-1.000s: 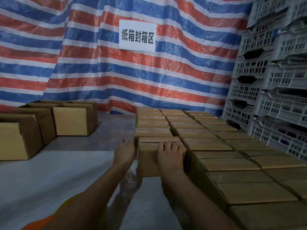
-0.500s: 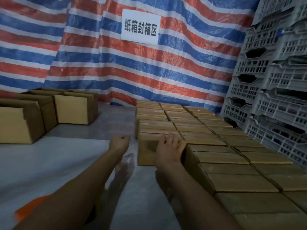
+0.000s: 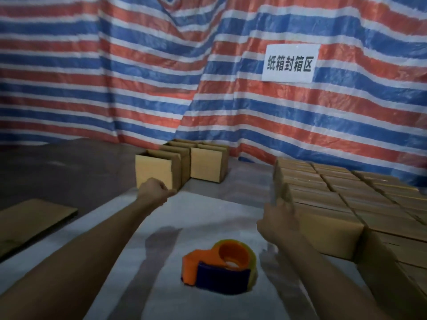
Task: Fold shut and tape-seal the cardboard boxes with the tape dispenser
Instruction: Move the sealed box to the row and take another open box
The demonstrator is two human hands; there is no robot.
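Item, unsealed: open box (image 3: 156,173), flaps up, front of a small cluster at the far edge of the white sheet (image 3: 208,215). We note the left hand (image 3: 154,191) directly before its lower front face, fingers curled, nothing seen in them; contact cannot be told. Right hand (image 3: 276,221), blurred, fingers straight and empty, just beside the near-left corner of the sealed boxes (image 3: 346,195). Tape dispenser (image 3: 219,267) lies mid-sheet between our forearms, long axis crosswise, roll end rightward, nearer the right hand.
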